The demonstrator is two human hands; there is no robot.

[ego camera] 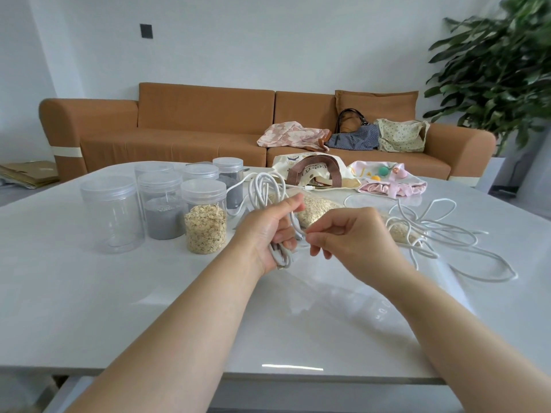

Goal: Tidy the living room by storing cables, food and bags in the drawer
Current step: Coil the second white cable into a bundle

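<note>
I have the left hand [269, 231] curled round a looped bundle of white cable [264, 186], held just above the white table [119, 293], while the right hand [351, 231] pinches 1 strand of it between thumb and forefinger. Just behind the hands a clear bag of oats [316, 207] lies flat. A 2nd cable [447, 234] sprawls loose to the right. Left stand 6 lidded jars, the nearest oat jar [205, 222] part full. Farther back lie a cream tote bag [313, 171] and a pink pouch [387, 180]
</note>
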